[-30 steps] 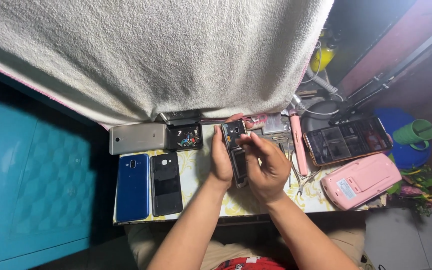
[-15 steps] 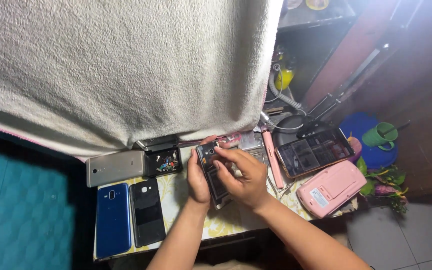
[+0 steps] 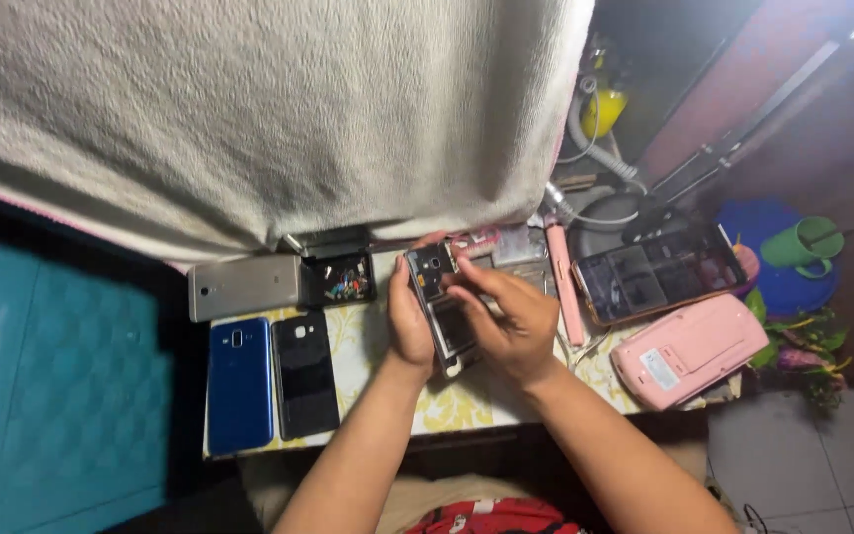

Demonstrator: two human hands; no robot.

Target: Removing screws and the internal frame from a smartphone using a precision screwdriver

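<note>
An opened phone [image 3: 434,282] with its back cover off and its inner parts bare is held over a small table [image 3: 368,368]. My left hand [image 3: 408,321] grips it along its left edge. My right hand [image 3: 508,318] rests over its right side, fingers pressing on the exposed inside near the top. Whether the right hand holds a small tool or part is hidden by the fingers.
On the left of the table lie a blue phone [image 3: 239,384], a black phone [image 3: 305,375], a gold phone [image 3: 244,288] and a small tray of tiny parts [image 3: 340,279]. To the right lie a pink tool [image 3: 563,282], a phone frame [image 3: 654,273] and a pink case [image 3: 689,350]. A white towel [image 3: 269,109] hangs above.
The view has shifted, so the table sits differently in frame. Both hands stay on the opened phone; the right fingers have moved slightly over its upper part.
</note>
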